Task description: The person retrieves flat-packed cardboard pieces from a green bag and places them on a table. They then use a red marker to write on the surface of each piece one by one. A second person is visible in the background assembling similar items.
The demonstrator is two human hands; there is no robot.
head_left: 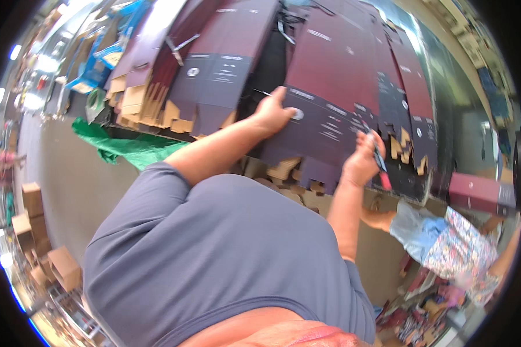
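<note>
A stack of flattened maroon and dark purple cartons lies in front of me, its ragged brown cardboard ends facing my body. My left hand rests on the stack's left edge, thumb and forefinger apart; its other fingers are partly hidden. Over the right part of the same stack, my right hand is closed round a slim tool with a blue-grey body and a red end. The tool's exact kind cannot be made out. Its upper end points toward the printed panel of the top carton.
More flattened cartons lie to the left, with others to the right. Green sheeting hangs near the left front edge. Another person in a flowered garment is close on my right. Brown boxes stand at far left.
</note>
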